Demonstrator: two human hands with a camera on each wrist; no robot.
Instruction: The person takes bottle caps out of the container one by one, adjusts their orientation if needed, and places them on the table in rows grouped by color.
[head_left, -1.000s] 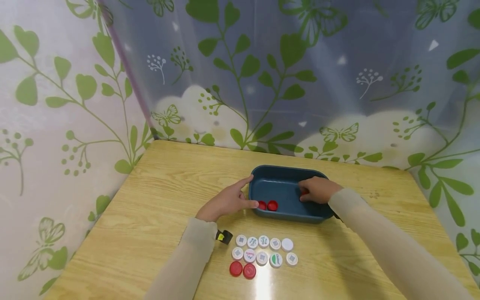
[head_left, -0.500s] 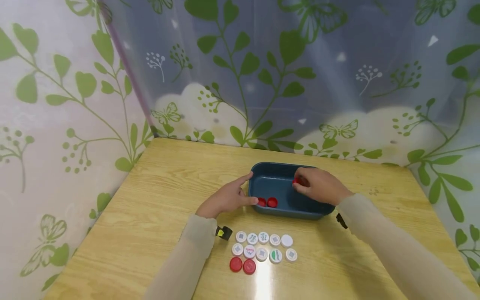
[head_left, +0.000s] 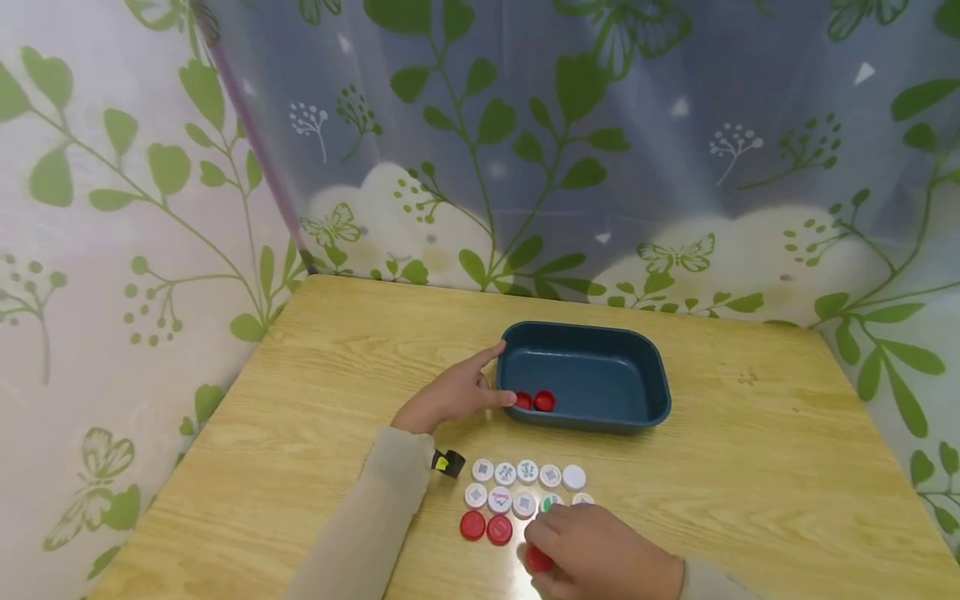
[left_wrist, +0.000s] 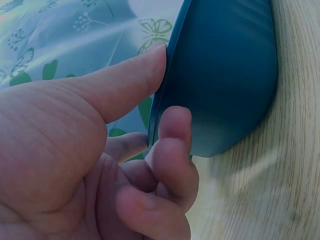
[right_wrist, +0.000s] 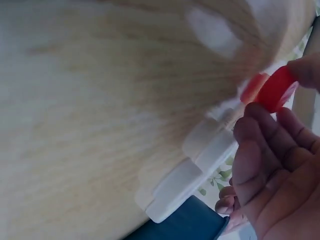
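Note:
My left hand (head_left: pixel 461 394) rests against the left end of a dark blue plastic tray (head_left: pixel 660 367). Its thumb and index finger are spread and touch the rim; in the left wrist view the other fingers (left_wrist: pixel 172 162) bend loosely beside the outer wall. Low in the head view, my right hand (head_left: pixel 600 550) pinches a red bottle cap (head_left: pixel 538 558) just right of the rows of caps. Thumb and fingertips hold this cap by its edge, tilted, in the right wrist view. Whether it touches the table is unclear. Two red caps (head_left: pixel 543 401) lie inside the tray, near its left front corner.
Rows of white bottle caps (head_left: pixel 524 504) lie in front of the tray, the right end partly hidden by my right hand. Below them sit two red caps (head_left: pixel 486 527). Leaf-patterned curtains (head_left: pixel 450 167) border the wooden table (head_left: pixel 337 350) at the back and sides.
My right hand has lifted a red cap out of the tray and carried it forward to the caps on the table. The left hand stays at the tray's left end.

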